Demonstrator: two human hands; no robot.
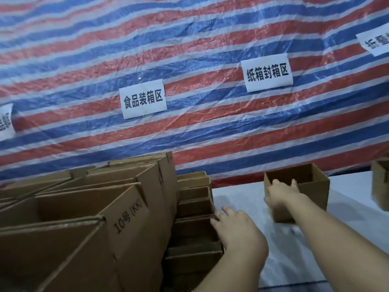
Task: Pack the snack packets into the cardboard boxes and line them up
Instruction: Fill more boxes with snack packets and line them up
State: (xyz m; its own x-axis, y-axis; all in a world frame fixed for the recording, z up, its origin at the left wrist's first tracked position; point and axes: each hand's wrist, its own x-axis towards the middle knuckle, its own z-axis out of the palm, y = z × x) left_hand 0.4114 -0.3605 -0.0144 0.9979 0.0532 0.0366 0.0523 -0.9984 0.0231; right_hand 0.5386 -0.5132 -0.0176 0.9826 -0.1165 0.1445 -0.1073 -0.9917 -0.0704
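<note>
An open small cardboard box (311, 186) stands on the white table (242, 199) at right of centre. My right hand (282, 192) grips its near left rim, fingers curled over the edge. My left hand (235, 226) lies with fingers stretched against the side of a row of small open boxes (195, 207) standing one behind another. No snack packets are visible; the box insides I can see look dark and empty.
Large open cartons (84, 207), one printed "10号(KK)", fill the left side. Another box (381, 184) stands at the right edge. A red, white and blue striped tarp (189, 60) with white paper signs hangs behind the table.
</note>
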